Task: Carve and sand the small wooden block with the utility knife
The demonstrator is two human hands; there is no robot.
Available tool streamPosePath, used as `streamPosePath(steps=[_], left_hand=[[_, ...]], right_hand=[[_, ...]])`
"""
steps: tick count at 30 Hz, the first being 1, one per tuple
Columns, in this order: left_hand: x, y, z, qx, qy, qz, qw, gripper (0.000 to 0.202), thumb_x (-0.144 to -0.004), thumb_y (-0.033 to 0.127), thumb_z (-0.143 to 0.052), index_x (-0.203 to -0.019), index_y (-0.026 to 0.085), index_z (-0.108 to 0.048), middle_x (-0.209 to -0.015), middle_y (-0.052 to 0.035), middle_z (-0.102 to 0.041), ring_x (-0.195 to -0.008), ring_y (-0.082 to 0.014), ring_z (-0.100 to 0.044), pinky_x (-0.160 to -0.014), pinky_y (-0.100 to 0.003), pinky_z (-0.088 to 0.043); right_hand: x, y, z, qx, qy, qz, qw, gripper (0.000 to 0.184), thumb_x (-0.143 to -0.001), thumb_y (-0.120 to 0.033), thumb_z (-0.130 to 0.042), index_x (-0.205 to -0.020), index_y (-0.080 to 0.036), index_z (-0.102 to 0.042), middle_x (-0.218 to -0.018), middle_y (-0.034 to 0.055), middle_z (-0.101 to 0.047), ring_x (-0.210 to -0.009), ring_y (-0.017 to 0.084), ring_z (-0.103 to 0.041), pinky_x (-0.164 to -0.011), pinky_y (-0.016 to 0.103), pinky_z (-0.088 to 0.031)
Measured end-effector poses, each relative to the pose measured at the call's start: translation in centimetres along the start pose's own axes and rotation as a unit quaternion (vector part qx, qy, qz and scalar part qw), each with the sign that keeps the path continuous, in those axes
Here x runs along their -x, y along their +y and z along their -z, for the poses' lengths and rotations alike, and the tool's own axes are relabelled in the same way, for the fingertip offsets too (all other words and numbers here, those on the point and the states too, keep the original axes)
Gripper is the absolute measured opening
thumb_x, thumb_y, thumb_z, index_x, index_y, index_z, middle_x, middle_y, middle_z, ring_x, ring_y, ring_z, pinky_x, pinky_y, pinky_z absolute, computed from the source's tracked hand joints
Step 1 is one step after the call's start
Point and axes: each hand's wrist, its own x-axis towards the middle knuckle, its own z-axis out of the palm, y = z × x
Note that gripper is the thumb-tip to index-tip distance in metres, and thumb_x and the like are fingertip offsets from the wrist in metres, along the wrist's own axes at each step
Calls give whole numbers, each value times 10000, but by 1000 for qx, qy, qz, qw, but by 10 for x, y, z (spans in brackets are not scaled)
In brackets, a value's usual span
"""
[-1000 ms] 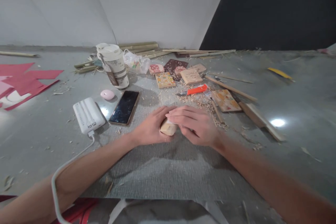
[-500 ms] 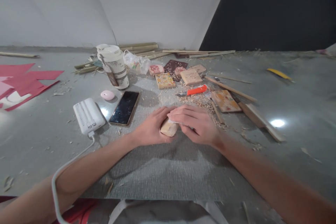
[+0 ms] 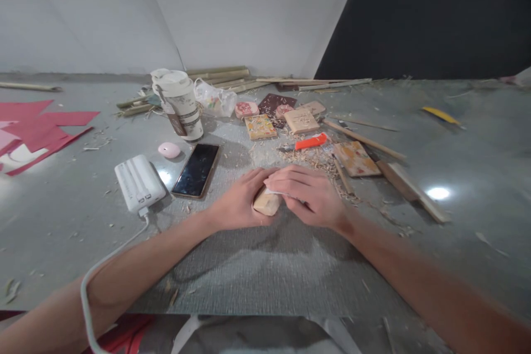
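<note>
My left hand (image 3: pixel 234 203) is closed around a small pale wooden block (image 3: pixel 266 204), whose near end shows between thumb and fingers. My right hand (image 3: pixel 315 197) lies over the block's top right side, its fingers bent together. Under those fingers a thin white sheet (image 3: pixel 272 192) sticks out against the block; most of it is hidden. Just beyond both hands an orange utility knife (image 3: pixel 311 141) rests among wood shavings (image 3: pixel 315 160), its blade pointing left.
Left of the hands lie a phone (image 3: pixel 196 170), a white power bank (image 3: pixel 140 183) with a cable over my left forearm, and a pink egg-shaped case (image 3: pixel 169 150). A lidded cup (image 3: pixel 182 108) stands behind. Carved blocks (image 3: pixel 301 121), wood strips (image 3: pixel 369 141) and a yellow cutter (image 3: pixel 441 116) lie farther off.
</note>
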Motion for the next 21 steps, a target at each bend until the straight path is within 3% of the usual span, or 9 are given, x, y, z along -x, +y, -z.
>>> streamPosePath(steps=[21], left_hand=[[1, -1, 0, -13, -1, 3, 1000, 734, -827, 354, -820, -1503, 257, -550, -1422, -121, -685, -1312, -367, -661, -1161, -548, -532]], right_hand=[[-2, -2, 2, 3, -4, -6, 1000, 330, -1055, -124, -517, -1284, -247, -721, -1125, 61, -824, -1089, 248, -779, -960, 429, -663]])
